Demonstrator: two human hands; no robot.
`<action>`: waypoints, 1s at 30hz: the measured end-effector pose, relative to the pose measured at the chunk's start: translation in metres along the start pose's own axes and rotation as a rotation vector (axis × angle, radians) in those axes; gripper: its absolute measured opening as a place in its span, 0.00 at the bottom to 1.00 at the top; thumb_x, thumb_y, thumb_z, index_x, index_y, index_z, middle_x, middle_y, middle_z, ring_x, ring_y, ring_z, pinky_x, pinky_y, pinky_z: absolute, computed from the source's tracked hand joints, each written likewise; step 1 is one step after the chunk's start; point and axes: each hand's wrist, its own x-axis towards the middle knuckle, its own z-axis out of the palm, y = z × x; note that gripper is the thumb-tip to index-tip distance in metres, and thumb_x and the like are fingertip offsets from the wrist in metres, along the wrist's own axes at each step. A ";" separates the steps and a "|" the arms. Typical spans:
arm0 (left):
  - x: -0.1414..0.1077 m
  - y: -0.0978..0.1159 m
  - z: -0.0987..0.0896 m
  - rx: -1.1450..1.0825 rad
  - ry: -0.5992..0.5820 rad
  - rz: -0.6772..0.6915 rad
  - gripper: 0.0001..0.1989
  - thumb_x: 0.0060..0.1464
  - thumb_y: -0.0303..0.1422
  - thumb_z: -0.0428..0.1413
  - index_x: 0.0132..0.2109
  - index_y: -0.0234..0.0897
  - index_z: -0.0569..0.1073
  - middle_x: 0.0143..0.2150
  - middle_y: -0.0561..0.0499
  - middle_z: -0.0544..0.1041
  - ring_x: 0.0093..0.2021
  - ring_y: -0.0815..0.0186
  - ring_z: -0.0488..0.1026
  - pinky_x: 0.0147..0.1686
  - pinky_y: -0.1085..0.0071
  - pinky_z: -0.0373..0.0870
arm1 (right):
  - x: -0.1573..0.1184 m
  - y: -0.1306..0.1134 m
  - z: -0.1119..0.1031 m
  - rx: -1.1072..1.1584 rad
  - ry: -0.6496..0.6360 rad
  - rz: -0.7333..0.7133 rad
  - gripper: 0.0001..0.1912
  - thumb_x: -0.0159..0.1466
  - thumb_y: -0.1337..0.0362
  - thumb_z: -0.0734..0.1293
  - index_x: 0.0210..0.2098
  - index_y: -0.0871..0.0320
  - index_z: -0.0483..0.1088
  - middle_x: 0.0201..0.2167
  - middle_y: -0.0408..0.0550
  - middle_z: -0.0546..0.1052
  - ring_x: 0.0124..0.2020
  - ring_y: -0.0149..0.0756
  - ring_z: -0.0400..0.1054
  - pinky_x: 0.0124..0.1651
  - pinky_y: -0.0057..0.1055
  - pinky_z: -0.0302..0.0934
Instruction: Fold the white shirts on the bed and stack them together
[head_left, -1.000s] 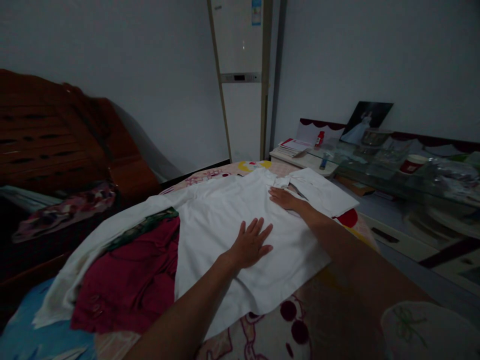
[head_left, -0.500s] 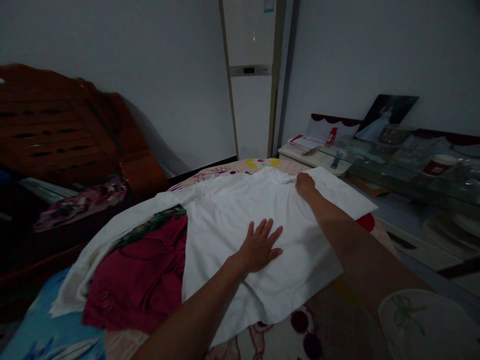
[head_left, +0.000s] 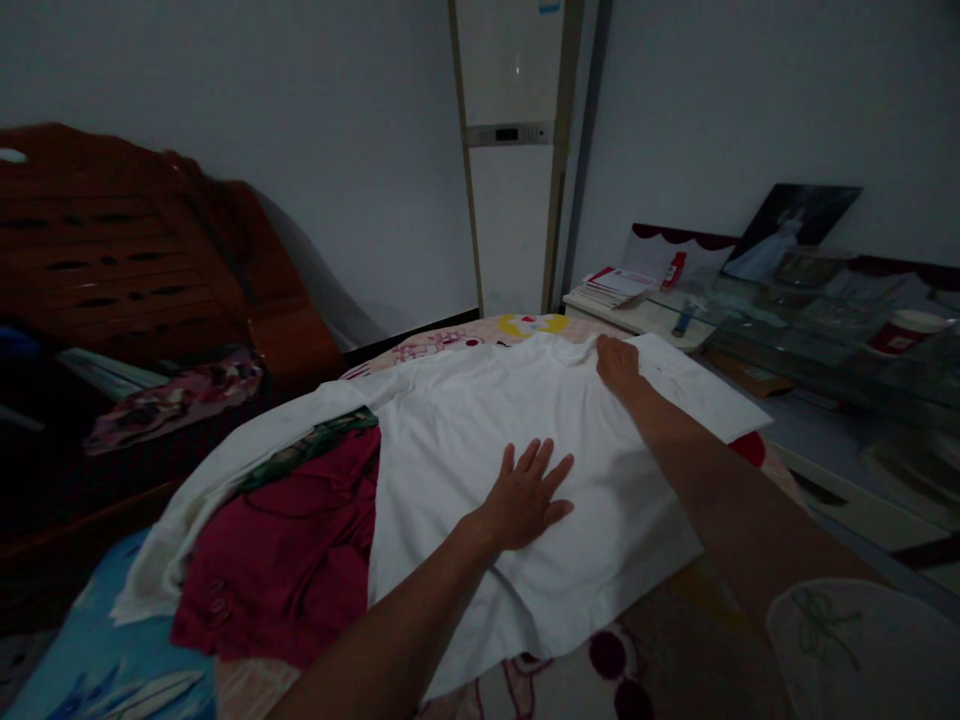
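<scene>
Head view: resting splayed left hand (head_left: pixel 531 497) flat on white long-sleeved cloth shirt (head_left: pixel 457 470), spread over pink patterned bedding (head_left: pixel 551 690) beside crumpled dark-red cloth garment (head_left: pixel 289 550); clenching shirt near collar (head_left: pixel 576 353) in right-hand grip (head_left: pixel 615 364).

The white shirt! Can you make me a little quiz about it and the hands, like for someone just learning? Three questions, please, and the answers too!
1. Which hand rests flat and spread out on the white shirt?
2. True or false: dark red cloth lies beside the shirt's body, on the left side of the picture.
3. Pick one. The right hand grips the shirt near its:
a) bottom edge
b) neck
c) far-left sleeve end

Key:
1. The left hand.
2. True.
3. b
</scene>
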 end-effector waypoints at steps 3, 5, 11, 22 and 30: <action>0.000 -0.001 0.002 -0.001 0.010 0.000 0.33 0.65 0.52 0.39 0.72 0.47 0.46 0.74 0.40 0.46 0.73 0.47 0.44 0.65 0.40 0.45 | -0.002 0.008 0.005 -0.088 0.091 0.029 0.21 0.69 0.71 0.50 0.55 0.70 0.66 0.48 0.73 0.74 0.51 0.56 0.70 0.51 0.47 0.61; -0.001 -0.002 0.004 -0.003 0.024 0.008 0.33 0.65 0.52 0.38 0.72 0.47 0.46 0.74 0.41 0.46 0.73 0.48 0.44 0.65 0.40 0.45 | -0.002 0.012 0.007 -0.095 0.074 0.041 0.21 0.69 0.72 0.50 0.54 0.70 0.66 0.47 0.72 0.74 0.50 0.55 0.71 0.50 0.45 0.62; 0.001 -0.002 0.005 0.009 0.007 -0.005 0.33 0.65 0.53 0.38 0.72 0.47 0.46 0.74 0.41 0.46 0.72 0.47 0.44 0.65 0.40 0.46 | 0.008 0.032 -0.014 -0.030 -0.015 0.139 0.17 0.69 0.66 0.57 0.47 0.68 0.74 0.47 0.65 0.77 0.50 0.45 0.71 0.49 0.33 0.61; 0.006 0.001 0.002 0.021 -0.003 -0.009 0.32 0.66 0.50 0.39 0.72 0.45 0.48 0.73 0.38 0.47 0.72 0.46 0.45 0.63 0.38 0.47 | -0.067 0.043 -0.031 -0.131 -0.120 0.094 0.11 0.60 0.64 0.68 0.40 0.61 0.78 0.44 0.60 0.79 0.48 0.48 0.73 0.45 0.34 0.65; 0.007 -0.005 0.012 0.036 0.077 -0.006 0.32 0.65 0.50 0.41 0.72 0.50 0.49 0.73 0.43 0.51 0.71 0.47 0.49 0.64 0.40 0.48 | -0.091 0.026 -0.033 -0.269 -0.116 -0.051 0.17 0.65 0.74 0.57 0.47 0.65 0.75 0.47 0.67 0.78 0.52 0.51 0.72 0.50 0.40 0.64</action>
